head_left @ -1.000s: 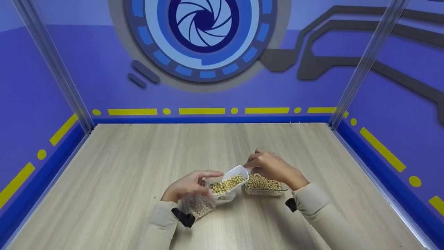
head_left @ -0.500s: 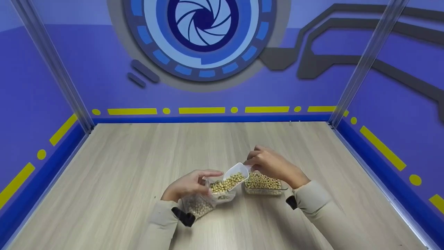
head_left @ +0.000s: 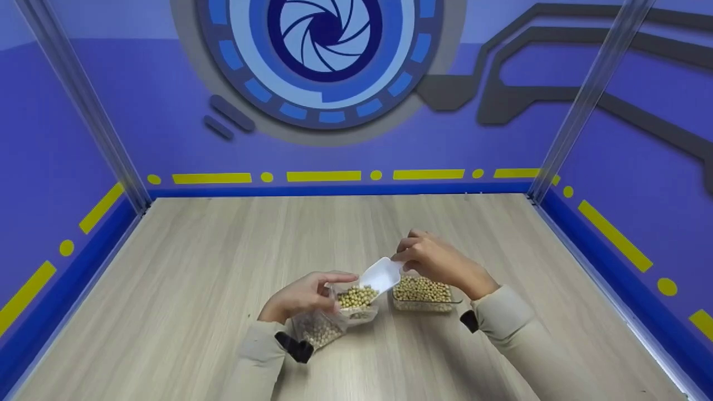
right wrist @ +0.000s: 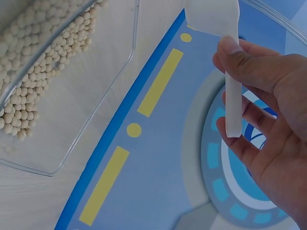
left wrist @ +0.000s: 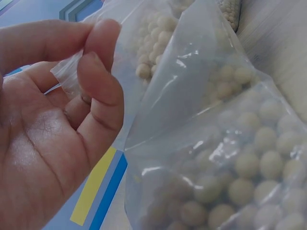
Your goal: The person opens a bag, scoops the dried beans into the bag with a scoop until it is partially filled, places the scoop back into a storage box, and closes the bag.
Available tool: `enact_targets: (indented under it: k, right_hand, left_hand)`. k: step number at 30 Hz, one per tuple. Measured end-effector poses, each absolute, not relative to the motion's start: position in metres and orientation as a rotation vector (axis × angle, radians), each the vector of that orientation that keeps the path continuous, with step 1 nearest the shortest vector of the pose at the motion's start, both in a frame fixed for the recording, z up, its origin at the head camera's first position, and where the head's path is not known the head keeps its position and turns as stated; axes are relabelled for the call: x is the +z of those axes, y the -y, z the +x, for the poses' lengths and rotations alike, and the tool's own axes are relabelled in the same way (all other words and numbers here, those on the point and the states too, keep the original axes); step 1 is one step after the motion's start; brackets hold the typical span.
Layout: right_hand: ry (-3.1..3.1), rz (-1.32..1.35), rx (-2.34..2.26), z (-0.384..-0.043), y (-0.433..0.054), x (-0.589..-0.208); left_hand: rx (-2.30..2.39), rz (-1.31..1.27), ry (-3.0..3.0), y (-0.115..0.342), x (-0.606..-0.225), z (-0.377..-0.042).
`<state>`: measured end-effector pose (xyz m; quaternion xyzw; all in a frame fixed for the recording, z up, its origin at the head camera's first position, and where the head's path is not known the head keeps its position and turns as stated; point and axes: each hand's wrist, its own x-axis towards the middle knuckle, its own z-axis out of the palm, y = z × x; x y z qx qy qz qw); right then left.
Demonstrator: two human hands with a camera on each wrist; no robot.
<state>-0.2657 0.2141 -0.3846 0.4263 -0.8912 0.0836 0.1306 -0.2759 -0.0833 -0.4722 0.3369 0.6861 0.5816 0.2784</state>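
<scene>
My left hand (head_left: 303,292) pinches the rim of a clear plastic bag (left wrist: 168,110) full of pale round soybeans (left wrist: 261,163). In the head view, a heap of beans (head_left: 356,296) shows at the bag's mouth. My right hand (head_left: 440,266) holds a white scoop (head_left: 381,274) by its handle (right wrist: 233,108), thumb and fingers around it. The scoop tips down to the left, its lip right at the beans in the bag's mouth, and its tray looks bare. Just right of the bag stands a clear rectangular container (head_left: 424,306) with more soybeans, partly under my right hand.
The pale wooden tabletop (head_left: 239,239) spreads around and behind the hands. Blue panels (head_left: 312,153) with yellow markings wall it in at the back and sides. Metal posts (head_left: 106,122) rise at the back corners.
The beans that lay in the scoop have slid down into the bag's mouth, leaving the scoop's tray bare. My right hand has risen slightly and the scoop is steeper; my left hand stays put.
</scene>
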Motion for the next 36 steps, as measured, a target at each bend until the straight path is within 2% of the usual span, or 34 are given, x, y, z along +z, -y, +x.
enact_targets:
  k: [22, 36]
  right_hand:
    - [2.557, 1.247, 0.241, -0.268, -0.225, -0.381]
    - [2.58, 1.123, 0.203, -0.273, -0.272, -0.386]
  left_hand:
    - [1.564, 0.929, -1.825, 0.085, -0.47, -0.277]
    - [1.555, 0.95, -1.841, 0.086, -0.472, -0.275]
